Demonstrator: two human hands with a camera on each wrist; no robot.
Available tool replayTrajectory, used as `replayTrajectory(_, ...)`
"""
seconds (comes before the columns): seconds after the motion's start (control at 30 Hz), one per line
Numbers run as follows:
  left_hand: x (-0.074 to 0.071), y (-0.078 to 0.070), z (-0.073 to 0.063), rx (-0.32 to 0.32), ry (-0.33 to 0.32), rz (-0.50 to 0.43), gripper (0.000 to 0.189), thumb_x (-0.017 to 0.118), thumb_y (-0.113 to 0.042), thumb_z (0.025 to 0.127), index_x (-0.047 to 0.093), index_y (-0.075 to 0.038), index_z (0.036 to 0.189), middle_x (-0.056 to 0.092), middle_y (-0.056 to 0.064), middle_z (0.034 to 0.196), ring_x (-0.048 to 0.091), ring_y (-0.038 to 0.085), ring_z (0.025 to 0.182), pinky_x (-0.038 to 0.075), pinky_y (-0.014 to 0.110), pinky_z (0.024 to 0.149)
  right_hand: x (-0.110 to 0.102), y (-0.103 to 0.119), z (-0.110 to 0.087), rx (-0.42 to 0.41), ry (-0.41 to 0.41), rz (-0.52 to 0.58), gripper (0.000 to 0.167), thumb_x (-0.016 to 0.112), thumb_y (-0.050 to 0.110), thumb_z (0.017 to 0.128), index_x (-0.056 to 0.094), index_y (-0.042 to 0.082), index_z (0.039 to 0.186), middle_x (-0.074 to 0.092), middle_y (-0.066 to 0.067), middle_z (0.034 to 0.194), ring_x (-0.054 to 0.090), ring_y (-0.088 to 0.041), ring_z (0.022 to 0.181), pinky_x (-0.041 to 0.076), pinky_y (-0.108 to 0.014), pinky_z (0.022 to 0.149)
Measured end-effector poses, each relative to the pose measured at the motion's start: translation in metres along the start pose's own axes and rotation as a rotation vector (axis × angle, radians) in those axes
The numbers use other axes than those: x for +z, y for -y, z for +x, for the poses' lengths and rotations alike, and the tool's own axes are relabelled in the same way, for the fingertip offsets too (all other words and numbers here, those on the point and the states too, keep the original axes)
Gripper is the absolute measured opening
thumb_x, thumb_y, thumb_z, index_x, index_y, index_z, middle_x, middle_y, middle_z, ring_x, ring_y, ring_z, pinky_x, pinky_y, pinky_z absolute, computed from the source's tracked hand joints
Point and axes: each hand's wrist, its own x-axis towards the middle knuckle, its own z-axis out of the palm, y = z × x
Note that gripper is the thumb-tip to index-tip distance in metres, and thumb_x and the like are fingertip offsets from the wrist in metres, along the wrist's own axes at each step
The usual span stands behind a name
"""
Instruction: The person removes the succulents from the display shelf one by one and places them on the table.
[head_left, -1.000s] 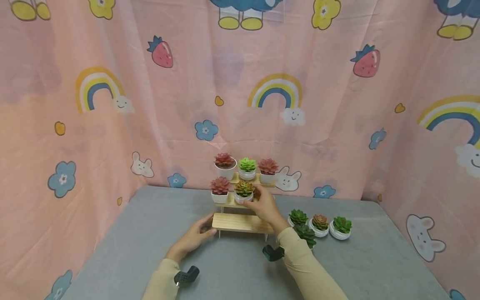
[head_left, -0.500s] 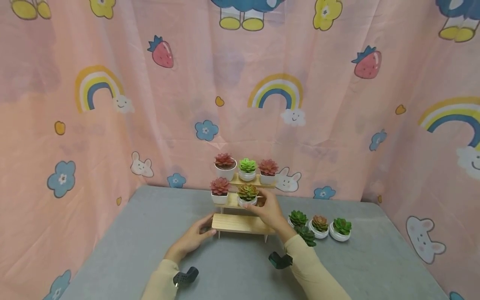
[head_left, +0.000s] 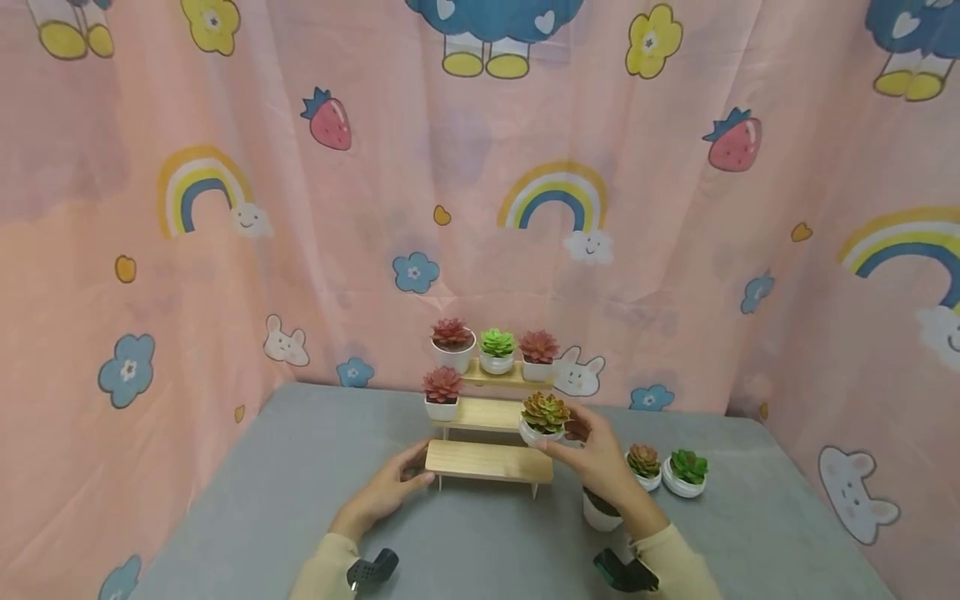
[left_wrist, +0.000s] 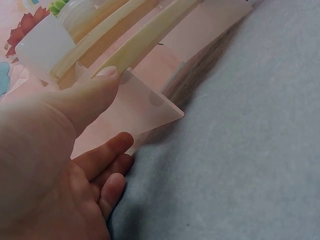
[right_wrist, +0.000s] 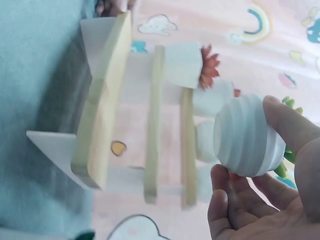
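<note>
My right hand (head_left: 603,467) holds a succulent (head_left: 546,412) with yellow-green, reddish-tipped leaves by its white pot, at the right end of the wooden tiered stand (head_left: 489,461). In the right wrist view, thumb and fingers pinch the ribbed pot (right_wrist: 242,135) from opposite sides, away from the steps. My left hand (head_left: 378,496) grips the left end of the stand's lowest step. The left wrist view has its thumb on the step end and its fingers beside the translucent side panel (left_wrist: 142,107). One red succulent (head_left: 442,392) stands at the middle step's left.
On the top step are a red succulent (head_left: 452,343), a bright green one (head_left: 497,350) and another red one (head_left: 538,353). Right of the stand, an orange-brown succulent (head_left: 643,462), a green one (head_left: 686,472) and a white pot (head_left: 602,510) sit on the grey table (head_left: 255,517). A patterned pink curtain (head_left: 360,200) hangs behind.
My right hand has lifted the yellow-green succulent off the middle step and carried it to the right. My left hand stays at the stand's left end. The head view has tilted slightly upward.
</note>
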Motion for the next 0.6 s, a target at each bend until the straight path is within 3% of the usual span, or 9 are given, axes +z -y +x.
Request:
replayTrajectory(0.27, 0.001, 0.002, -0.002, -0.008, 0.010, -0.012, 0.070, 0.064, -0.037, 0.099, 0.036, -0.011, 0.157, 0.051, 0.018, 0.152, 0.047, 0.037, 0.138, 0.036, 0.061, 0.114, -0.029, -0.003, -0.026, 0.069, -0.015, -0.044, 0.072, 0.078, 0.023, 0.090, 0.044, 0.000, 0.149, 0.055, -0.025, 0.144, 0.058, -0.043, 0.127, 0.049, -0.056, 0.103)
replayTrajectory(0.53, 0.001, 0.003, -0.003, -0.035, -0.007, -0.015, 0.069, 0.065, -0.035, 0.099, 0.037, -0.012, 0.157, 0.051, 0.017, 0.152, 0.046, 0.037, 0.139, 0.035, 0.062, 0.114, -0.053, -0.015, -0.042, 0.089, -0.065, -0.110, 0.070, 0.079, 0.023, 0.089, 0.046, -0.001, 0.146, 0.058, -0.024, 0.139, 0.061, -0.040, 0.123, 0.051, -0.052, 0.100)
replayTrajectory(0.6, 0.001, 0.003, -0.003, -0.037, -0.013, -0.011, 0.069, 0.065, -0.036, 0.098, 0.038, -0.013, 0.157, 0.051, 0.016, 0.151, 0.046, 0.036, 0.139, 0.036, 0.061, 0.113, -0.059, -0.019, -0.044, 0.085, -0.075, -0.136, 0.069, 0.079, 0.023, 0.089, 0.047, -0.001, 0.145, 0.059, -0.023, 0.138, 0.063, -0.031, 0.120, 0.053, -0.048, 0.099)
